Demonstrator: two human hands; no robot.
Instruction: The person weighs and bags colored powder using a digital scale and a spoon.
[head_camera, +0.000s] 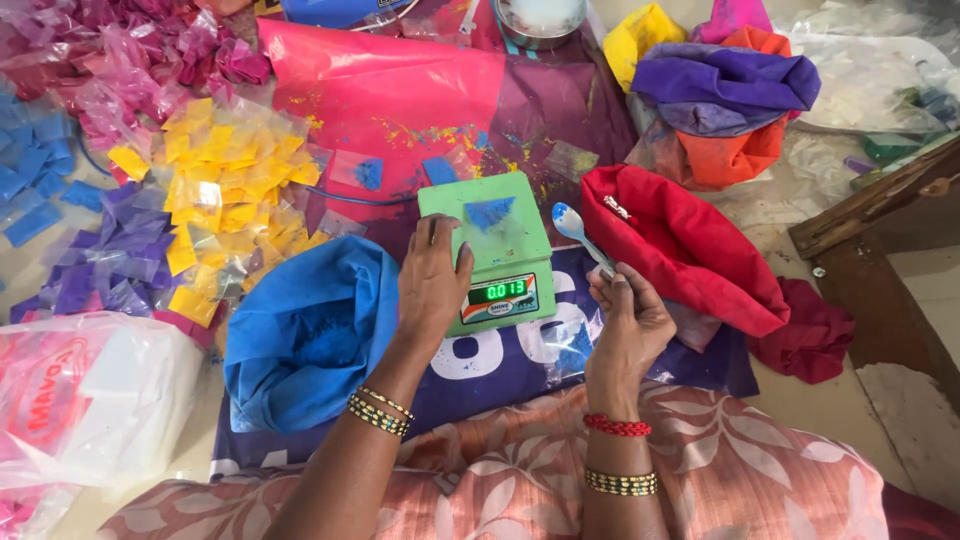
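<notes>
A small green digital scale (520, 250) sits on the floor in front of me with a little clear packet of blue powder (490, 212) on its pan. My left hand (432, 280) rests on the scale's left side, fingers spread over the pan edge, holding nothing. My right hand (625, 320) pinches the handle of a white plastic spoon (575, 228) dusted blue, held just right of the scale. An open blue cloth bag (310, 335) of blue powder lies to the left of the scale.
Heaps of small filled packets lie at the left: yellow (225, 190), purple (95, 270), blue (30, 170) and pink (130, 50). Red (690, 245), purple and orange cloth bundles (725, 100) sit at the right. A white plastic bag (90, 400) is at lower left, a wooden frame (880, 200) at right.
</notes>
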